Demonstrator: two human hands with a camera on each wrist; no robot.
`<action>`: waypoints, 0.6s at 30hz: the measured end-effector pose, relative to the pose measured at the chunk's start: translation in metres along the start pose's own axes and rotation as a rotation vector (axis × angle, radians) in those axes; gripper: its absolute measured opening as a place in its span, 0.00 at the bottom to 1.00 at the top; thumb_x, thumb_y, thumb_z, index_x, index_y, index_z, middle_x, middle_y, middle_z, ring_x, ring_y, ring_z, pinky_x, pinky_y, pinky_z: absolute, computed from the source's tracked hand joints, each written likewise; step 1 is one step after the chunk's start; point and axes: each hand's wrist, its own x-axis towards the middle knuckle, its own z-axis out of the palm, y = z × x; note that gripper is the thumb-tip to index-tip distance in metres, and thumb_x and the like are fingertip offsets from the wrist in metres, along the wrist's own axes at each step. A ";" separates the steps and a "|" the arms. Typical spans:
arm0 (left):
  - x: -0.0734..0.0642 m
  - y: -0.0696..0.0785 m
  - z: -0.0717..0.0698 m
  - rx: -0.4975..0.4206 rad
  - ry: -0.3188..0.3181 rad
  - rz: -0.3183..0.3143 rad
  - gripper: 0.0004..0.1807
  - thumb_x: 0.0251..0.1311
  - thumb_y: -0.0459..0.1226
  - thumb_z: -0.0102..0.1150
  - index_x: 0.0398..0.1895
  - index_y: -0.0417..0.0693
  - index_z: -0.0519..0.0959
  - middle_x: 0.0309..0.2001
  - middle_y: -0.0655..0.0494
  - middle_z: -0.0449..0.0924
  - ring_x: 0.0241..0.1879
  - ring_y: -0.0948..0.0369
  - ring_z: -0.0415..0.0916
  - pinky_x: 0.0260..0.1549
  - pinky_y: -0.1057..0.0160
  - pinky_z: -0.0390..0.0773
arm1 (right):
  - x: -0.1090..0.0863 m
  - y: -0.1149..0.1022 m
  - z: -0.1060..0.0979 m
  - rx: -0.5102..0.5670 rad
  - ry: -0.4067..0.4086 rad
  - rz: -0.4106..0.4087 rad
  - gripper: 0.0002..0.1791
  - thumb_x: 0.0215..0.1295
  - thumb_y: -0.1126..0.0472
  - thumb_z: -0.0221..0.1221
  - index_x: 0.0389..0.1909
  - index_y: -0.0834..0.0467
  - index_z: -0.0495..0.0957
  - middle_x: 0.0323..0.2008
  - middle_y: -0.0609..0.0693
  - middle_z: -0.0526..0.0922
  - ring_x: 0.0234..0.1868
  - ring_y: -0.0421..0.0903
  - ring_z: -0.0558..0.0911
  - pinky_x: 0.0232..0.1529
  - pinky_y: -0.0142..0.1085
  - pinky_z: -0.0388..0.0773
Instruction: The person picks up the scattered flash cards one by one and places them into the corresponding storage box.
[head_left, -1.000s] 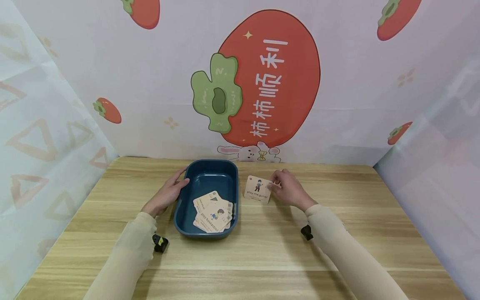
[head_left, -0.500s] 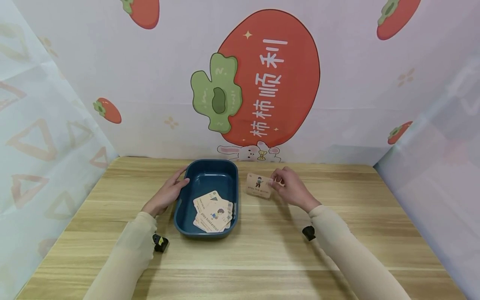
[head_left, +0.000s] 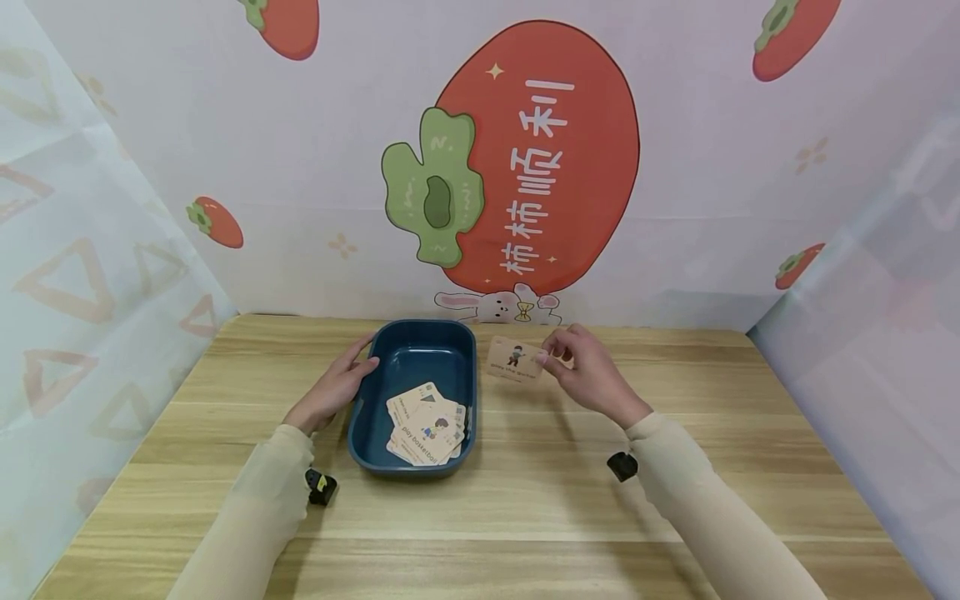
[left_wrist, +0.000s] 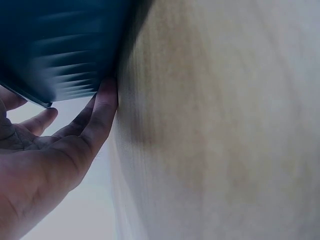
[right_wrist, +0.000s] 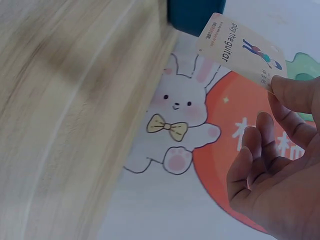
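My right hand [head_left: 596, 371] pinches a flashcard [head_left: 514, 358] by its right edge between thumb and forefinger, with the card tilted above the table. In the right wrist view the card [right_wrist: 245, 47] shows "play the guitar" and a small figure, and the other fingers curl loosely below. A dark blue plastic bin [head_left: 362, 454] stands left of the card. Several flashcards [head_left: 427, 429] lie overlapped at its near end, "play basketball" on top. My left hand [head_left: 333, 390] rests against the bin's left side, thumb at the rim; in the left wrist view its extended fingers [left_wrist: 102, 107] touch the ribbed outer wall.
The wood-grain table [head_left: 540, 517] runs back to a white backdrop [head_left: 697, 167] printed with a big red persimmon and a rabbit. Patterned white sheets [head_left: 97, 275] close off the left and right sides. A black wrist camera [head_left: 321, 486] sits at the left cuff.
My right hand has lifted the guitar card off the table, tilting it and moving slightly farther back. The left hand, the bin and the cards in it have stayed put.
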 end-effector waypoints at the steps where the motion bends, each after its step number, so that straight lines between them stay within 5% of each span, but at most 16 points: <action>1: 0.000 0.000 0.000 0.001 0.000 0.000 0.35 0.82 0.44 0.38 0.83 0.50 0.40 0.73 0.28 0.57 0.68 0.34 0.64 0.62 0.37 0.69 | 0.000 -0.002 0.000 -0.001 0.004 -0.006 0.04 0.69 0.62 0.65 0.37 0.59 0.81 0.35 0.51 0.74 0.38 0.50 0.72 0.39 0.42 0.72; 18: 0.000 -0.001 0.000 0.004 0.002 0.002 0.35 0.82 0.45 0.38 0.83 0.50 0.40 0.73 0.28 0.56 0.68 0.34 0.63 0.62 0.37 0.69 | -0.003 -0.031 -0.002 0.035 0.023 -0.109 0.04 0.67 0.62 0.67 0.37 0.59 0.82 0.36 0.51 0.74 0.39 0.49 0.72 0.40 0.44 0.75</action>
